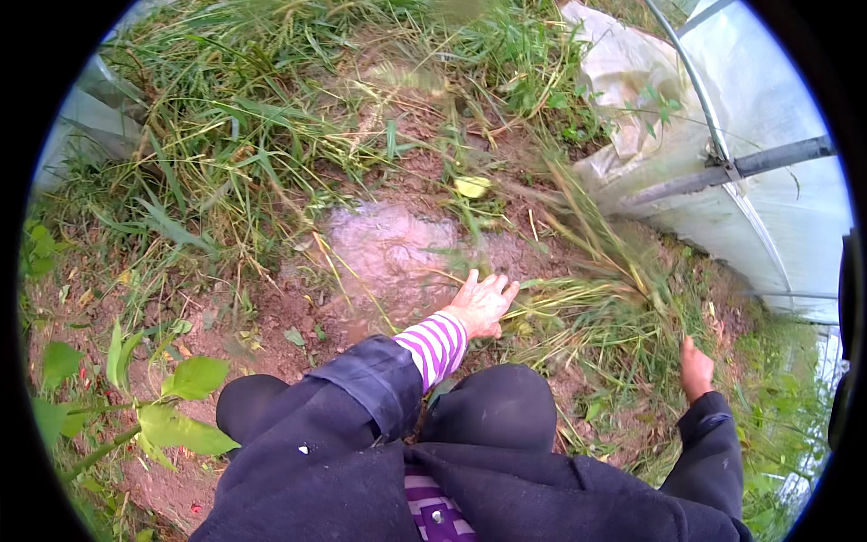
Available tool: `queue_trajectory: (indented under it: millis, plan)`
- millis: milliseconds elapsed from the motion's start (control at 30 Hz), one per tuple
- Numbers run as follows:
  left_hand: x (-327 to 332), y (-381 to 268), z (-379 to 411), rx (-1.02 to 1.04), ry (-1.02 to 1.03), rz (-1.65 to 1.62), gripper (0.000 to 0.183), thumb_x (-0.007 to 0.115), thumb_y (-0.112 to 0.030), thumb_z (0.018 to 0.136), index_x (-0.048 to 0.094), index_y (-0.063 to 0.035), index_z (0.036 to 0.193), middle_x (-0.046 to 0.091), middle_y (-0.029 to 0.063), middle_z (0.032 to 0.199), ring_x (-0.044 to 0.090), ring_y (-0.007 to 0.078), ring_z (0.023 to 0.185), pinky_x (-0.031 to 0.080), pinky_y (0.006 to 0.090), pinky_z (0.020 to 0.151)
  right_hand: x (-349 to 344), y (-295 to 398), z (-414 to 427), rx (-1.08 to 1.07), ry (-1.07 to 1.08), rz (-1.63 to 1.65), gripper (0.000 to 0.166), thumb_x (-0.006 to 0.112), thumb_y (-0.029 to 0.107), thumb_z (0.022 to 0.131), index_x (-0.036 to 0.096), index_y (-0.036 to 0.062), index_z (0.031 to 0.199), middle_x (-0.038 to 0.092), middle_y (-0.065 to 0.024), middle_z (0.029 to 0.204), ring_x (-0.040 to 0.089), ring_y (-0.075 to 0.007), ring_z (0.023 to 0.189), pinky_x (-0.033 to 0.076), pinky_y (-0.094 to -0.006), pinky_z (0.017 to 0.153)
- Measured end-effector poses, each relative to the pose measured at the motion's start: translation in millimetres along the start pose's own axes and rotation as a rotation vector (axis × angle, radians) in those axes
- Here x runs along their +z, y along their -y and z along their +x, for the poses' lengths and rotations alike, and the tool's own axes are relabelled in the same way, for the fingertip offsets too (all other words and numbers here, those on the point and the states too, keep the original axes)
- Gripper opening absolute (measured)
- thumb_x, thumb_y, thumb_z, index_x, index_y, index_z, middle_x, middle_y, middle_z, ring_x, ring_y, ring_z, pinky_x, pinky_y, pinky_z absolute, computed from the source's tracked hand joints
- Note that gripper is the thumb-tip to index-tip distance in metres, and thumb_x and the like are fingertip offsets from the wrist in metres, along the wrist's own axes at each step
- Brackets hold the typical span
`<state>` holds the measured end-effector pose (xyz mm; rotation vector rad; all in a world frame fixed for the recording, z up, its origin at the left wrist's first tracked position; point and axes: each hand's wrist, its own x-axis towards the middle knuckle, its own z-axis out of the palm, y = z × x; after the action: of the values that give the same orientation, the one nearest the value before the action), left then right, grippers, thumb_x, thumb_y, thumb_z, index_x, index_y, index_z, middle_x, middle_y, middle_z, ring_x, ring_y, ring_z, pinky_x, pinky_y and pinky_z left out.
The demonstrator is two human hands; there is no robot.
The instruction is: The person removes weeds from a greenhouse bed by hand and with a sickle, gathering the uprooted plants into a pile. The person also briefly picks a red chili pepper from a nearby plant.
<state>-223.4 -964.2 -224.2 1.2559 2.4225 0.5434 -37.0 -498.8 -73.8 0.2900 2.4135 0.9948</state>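
Observation:
My left hand reaches forward over the wet soil with its fingers spread and nothing in its grasp. Its fingertips are close to the cut ends of a heap of long grass; I cannot tell whether they touch. Off to the right, my right hand is curled, thumb uppermost, beside that heap. Blurred grass stalks slant down towards it, but what lies inside its fingers is hidden. A shiny patch of wet mud lies ahead of my left hand.
Plastic sheeting on a metal pipe frame borders the right side. Tangled weeds cover the ground ahead and left. A yellow leaf-like piece lies on the soil. A leafy plant stands close at my left knee.

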Motion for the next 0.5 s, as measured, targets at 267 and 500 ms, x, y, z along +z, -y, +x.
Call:
queue_trajectory:
  millis: [267, 500]
  plan:
    - [-27.0, 23.1, -0.6, -0.008, 0.054, 0.213, 0.044, 0.062, -0.022, 0.073, 0.056, -0.007, 0.114, 0.048, 0.0117, 0.124, 0.052, 0.0227, 0.109, 0.032, 0.0508, 0.095, -1.4, -9.9, -31.6, 0.234, 0.225, 0.094, 0.011, 0.05, 0.012, 0.083, 0.057, 0.0051, 0.088, 0.066, -0.0192, 0.088, 0.066, -0.0317, 0.082, 0.053, -0.041, 0.068]
    - [-62.9, 60.2, -10.5, -0.193, 0.159, 0.238, 0.017, 0.057, -0.017, 0.072, 0.066, -0.0079, 0.084, 0.063, 0.0098, 0.089, 0.064, 0.0242, 0.083, 0.039, 0.0466, 0.085, -210.2, 142.6, 30.2, 0.054, -0.105, 0.786, 0.022, 0.045, 0.029, 0.09, 0.047, 0.0103, 0.101, 0.061, -0.0224, 0.076, 0.06, -0.0408, 0.069, 0.046, -0.0512, 0.062]
